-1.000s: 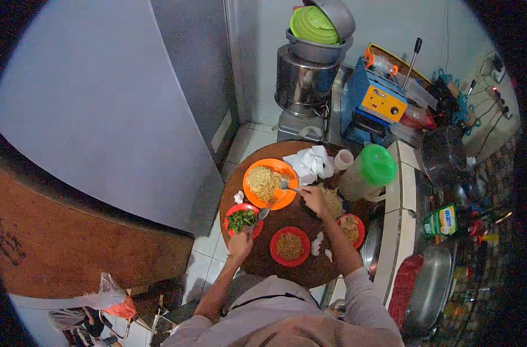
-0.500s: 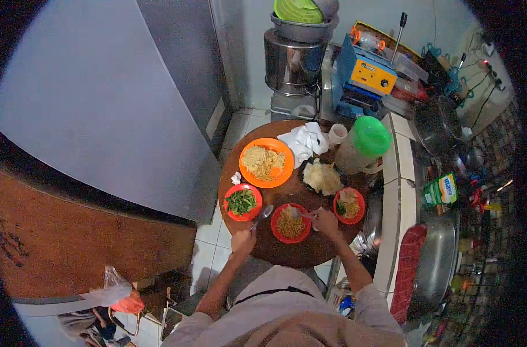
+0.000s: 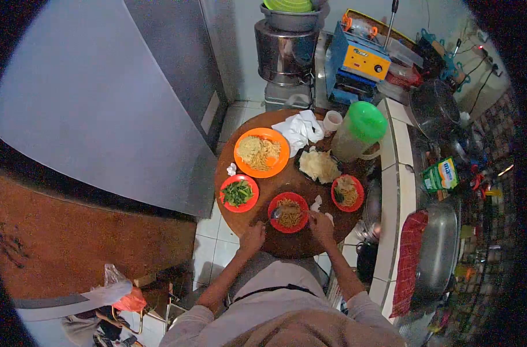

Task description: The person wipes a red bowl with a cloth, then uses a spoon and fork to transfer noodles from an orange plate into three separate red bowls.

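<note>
A red bowl of noodles (image 3: 289, 213) sits at the near side of the round brown table (image 3: 263, 191). My left hand (image 3: 253, 237) is closed round the handle of a spoon (image 3: 276, 213), whose head rests in this bowl at its left side. From the right, my right hand (image 3: 321, 226) grips a fork that reaches toward the noodles; its tines are hard to make out there. White crumpled tissue (image 3: 316, 203) lies between this bowl and a second red bowl (image 3: 348, 193) with noodles and greens.
An orange plate of noodles (image 3: 261, 152), a red plate of green leaves (image 3: 239, 194) and a dish of pale crackers (image 3: 319, 165) share the table. A green-lidded jug (image 3: 367, 128) and a white cup (image 3: 332, 122) stand behind. At the right runs a tiled counter edge (image 3: 394, 191).
The spoon in my left hand has gone from beside the bowl into it. My right hand has drawn slightly down, and the fork shows less. The whole view has shifted a little.
</note>
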### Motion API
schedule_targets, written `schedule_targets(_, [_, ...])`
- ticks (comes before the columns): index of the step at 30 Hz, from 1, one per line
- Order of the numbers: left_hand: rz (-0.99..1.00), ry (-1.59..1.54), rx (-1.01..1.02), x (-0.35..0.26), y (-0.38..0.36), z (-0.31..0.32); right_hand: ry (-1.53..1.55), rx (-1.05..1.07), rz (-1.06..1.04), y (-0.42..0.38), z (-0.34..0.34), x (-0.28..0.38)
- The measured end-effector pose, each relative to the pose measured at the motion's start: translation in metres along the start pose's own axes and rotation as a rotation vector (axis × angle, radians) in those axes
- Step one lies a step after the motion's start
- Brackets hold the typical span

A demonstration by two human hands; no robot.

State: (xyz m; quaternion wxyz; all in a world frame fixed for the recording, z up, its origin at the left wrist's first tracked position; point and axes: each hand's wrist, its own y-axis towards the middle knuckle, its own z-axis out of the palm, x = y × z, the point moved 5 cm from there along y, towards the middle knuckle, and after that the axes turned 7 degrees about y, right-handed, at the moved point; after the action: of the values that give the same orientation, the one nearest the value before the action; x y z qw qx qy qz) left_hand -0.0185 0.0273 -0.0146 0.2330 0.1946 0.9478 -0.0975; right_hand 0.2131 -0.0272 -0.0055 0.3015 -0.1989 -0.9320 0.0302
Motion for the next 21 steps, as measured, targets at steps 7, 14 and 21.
schedule_targets(7, [0.076, 0.007, 0.024, 0.002, 0.014, 0.014, 0.016, -0.094, 0.052, -0.005, -0.011, -0.008])
schedule_targets(14, [0.127, 0.096, 0.122, 0.022, 0.030, 0.070, -0.067, -0.060, 0.026, 0.000, 0.012, -0.017])
schedule_targets(21, [0.089, 0.121, 0.088, 0.029, 0.038, 0.083, 0.028, -0.086, 0.043, 0.003, -0.012, -0.002])
